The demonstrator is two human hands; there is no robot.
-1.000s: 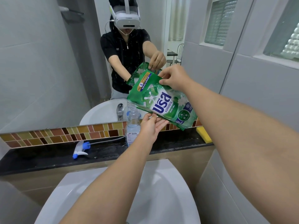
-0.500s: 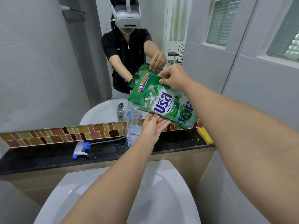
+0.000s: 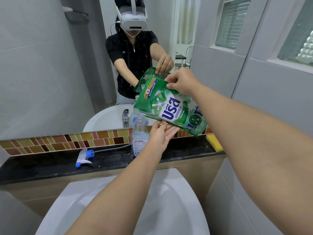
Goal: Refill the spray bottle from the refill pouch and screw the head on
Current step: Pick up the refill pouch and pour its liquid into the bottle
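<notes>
Grey tiled walls close in a small bathroom, with a mirror (image 3: pixel 50 65) above a band of brown and yellow mosaic tile and a black stone desk (image 3: pixel 33 165) that looks wet in patches, over a white basin (image 3: pixel 118 209). On the desk's left lies the spray head (image 3: pixel 84 157), its tube trailing toward the uncapped spray bottle (image 3: pixel 139 133), which stands upright with a little pale liquid in it. Just right of it, the left hand (image 3: pixel 160 135) is an open grip, flat fingers propping the refill pouch (image 3: pixel 171 107) from below; the right hand (image 3: pixel 180 82) pinches the pouch's top corner. The pouch hangs tilted above the bottle's narrow mouth — if the spout is off-centre, liquid would likely run down the outside. Nobody steadies the bottle, so a nudge could topple it. A yellow sponge (image 3: pixel 214 143) sits far right.
</notes>
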